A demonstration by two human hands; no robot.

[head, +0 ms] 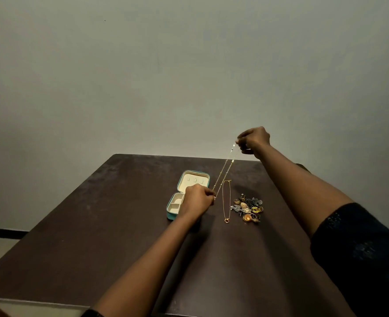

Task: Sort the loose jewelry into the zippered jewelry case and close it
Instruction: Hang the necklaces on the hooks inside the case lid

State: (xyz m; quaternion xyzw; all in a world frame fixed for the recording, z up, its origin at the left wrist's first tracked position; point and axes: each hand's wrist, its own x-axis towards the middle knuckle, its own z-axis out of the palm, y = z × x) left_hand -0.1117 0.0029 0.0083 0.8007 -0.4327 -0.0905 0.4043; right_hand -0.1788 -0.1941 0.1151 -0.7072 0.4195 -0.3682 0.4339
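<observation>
A thin gold chain (223,171) slants taut above the counter (120,213). The left hand (197,200), its grip curled tight, pinches the low end over the open teal jewelry case (194,176). The right hand (254,139), arm outstretched and raised, pinches the high end. A second necklace (222,202) and a jewelry heap (248,208) lie beside.

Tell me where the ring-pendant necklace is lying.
Head view: the necklace lies flat on the dark table, right of centre, between the open teal case on its left and the jewelry pile on its right.
</observation>
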